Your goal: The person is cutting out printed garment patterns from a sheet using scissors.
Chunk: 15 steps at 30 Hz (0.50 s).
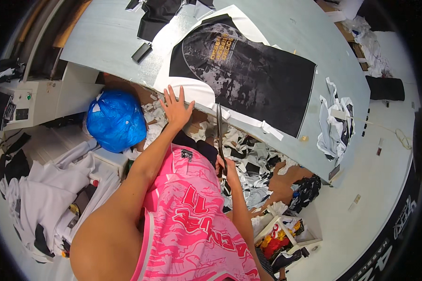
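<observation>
My left hand is spread with fingers apart at the table's front edge, its fingertips on white material beside a printed black fabric piece. My right hand is closed on the black handles of long scissors, whose blades point up toward the narrow white strips along the front edge of the black piece. Whether the blades touch the material is hard to tell.
The grey table holds a small black block, dark offcuts and a scrap pile. Below lie a blue bag and many scraps; white cloth lies left, a crate right.
</observation>
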Tool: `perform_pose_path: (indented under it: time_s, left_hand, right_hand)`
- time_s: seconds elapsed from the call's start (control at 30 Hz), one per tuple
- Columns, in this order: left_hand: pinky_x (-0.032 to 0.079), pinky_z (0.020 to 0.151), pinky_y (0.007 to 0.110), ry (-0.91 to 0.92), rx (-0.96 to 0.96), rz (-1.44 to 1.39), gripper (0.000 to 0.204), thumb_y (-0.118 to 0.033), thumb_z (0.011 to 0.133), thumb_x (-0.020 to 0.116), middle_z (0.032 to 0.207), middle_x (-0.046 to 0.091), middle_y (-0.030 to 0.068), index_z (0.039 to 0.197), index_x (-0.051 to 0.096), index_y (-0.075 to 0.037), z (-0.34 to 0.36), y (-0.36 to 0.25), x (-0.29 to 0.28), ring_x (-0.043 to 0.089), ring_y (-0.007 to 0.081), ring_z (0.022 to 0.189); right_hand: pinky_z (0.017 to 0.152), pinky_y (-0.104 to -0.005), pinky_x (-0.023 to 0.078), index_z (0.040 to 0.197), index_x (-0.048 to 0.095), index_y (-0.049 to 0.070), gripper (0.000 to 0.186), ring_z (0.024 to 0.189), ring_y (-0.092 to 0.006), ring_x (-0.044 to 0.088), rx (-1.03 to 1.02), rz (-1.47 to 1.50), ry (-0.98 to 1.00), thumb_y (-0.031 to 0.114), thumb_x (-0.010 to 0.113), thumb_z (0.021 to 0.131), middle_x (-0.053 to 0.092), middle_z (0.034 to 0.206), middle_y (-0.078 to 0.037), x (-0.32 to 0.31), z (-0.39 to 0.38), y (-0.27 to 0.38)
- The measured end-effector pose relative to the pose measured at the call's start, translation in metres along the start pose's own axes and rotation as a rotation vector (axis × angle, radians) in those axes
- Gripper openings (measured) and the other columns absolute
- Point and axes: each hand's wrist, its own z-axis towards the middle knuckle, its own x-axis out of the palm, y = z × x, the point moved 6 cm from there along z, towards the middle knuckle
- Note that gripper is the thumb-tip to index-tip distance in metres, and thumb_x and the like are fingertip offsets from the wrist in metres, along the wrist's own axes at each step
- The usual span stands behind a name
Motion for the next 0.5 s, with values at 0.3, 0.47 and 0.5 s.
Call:
perform_pose_path:
  time_s: [0.3, 0.47, 0.5]
  left_hand:
    - [0.014, 0.118, 0.073, -0.024, 0.022, 0.0, 0.083, -0.061, 0.094, 0.063, 0.172, 0.012, 0.0248, 0.163, 0.037, -0.022, 0.0, 0.0, 0.0, 0.011, 0.0473, 0.158]
    - [0.013, 0.119, 0.072, 0.001, 0.01, 0.015, 0.084, -0.063, 0.095, 0.061, 0.173, 0.012, 0.0243, 0.164, 0.035, -0.023, 0.0, 0.001, 0.0, 0.009, 0.047, 0.159]
    - [0.013, 0.119, 0.072, 0.007, 0.011, 0.018, 0.084, -0.063, 0.095, 0.061, 0.173, 0.011, 0.0242, 0.164, 0.035, -0.024, 0.001, 0.001, 0.001, 0.009, 0.047, 0.159]
  right_hand:
    - [0.055, -0.0253, 0.045, 0.076, 0.063, 0.011, 0.048, 0.055, -0.0101, 0.058, -0.08, -0.107, -0.015, 0.054, 0.078, 0.091, 0.059, 0.063, 0.001, 0.011, 0.038, 0.015]
    - [0.055, -0.0252, 0.045, 0.078, 0.063, 0.01, 0.048, 0.055, -0.0098, 0.057, -0.084, -0.081, 0.003, 0.054, 0.077, 0.092, 0.058, 0.064, 0.001, 0.019, 0.052, 0.025]
    - [0.054, -0.0253, 0.044, 0.078, 0.063, 0.01, 0.048, 0.056, -0.0097, 0.057, -0.069, -0.091, -0.005, 0.054, 0.077, 0.092, 0.058, 0.064, 0.001, 0.019, 0.053, 0.027]
